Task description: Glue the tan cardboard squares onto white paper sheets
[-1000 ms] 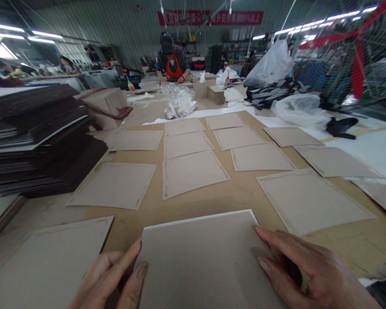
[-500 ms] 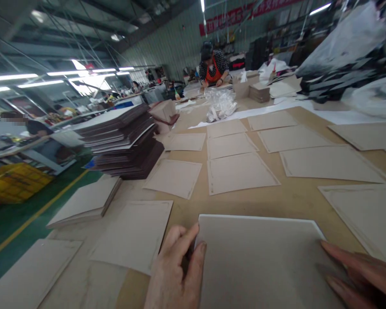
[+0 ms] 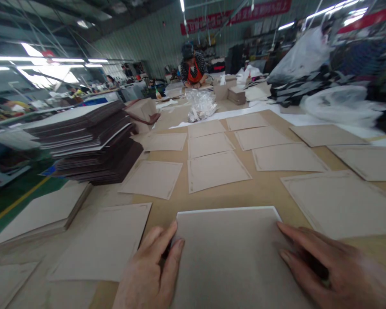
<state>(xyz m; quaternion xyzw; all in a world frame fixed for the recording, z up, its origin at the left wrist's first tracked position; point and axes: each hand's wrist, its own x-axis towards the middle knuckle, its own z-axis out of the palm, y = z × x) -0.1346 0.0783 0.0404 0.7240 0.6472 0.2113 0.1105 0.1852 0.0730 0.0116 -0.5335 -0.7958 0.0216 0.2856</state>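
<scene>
A beige cardboard panel (image 3: 228,253) with a white far edge lies in front of me, its near end cut off by the bottom of the view. My left hand (image 3: 151,266) grips its left edge, thumb on top near the far corner. On the right edge, my right hand (image 3: 328,262) holds the panel between thumb and fingers. Left of my left hand lies another cardboard sheet (image 3: 104,244) with faint marks along its borders. Past my right hand is a similar sheet (image 3: 344,204).
Several more sheets (image 3: 215,171) are laid out across the brown table (image 3: 212,199). On the left stand a tall stack of dark-edged panels (image 3: 96,146) and a lower cardboard stack (image 3: 48,210). Crumpled clear plastic (image 3: 201,105) lies farther back, before a person in an orange apron (image 3: 194,73).
My view has turned to the right, so the table and stacks appear farther left. More of my right hand shows. Both hands keep their hold on the panel's edges.
</scene>
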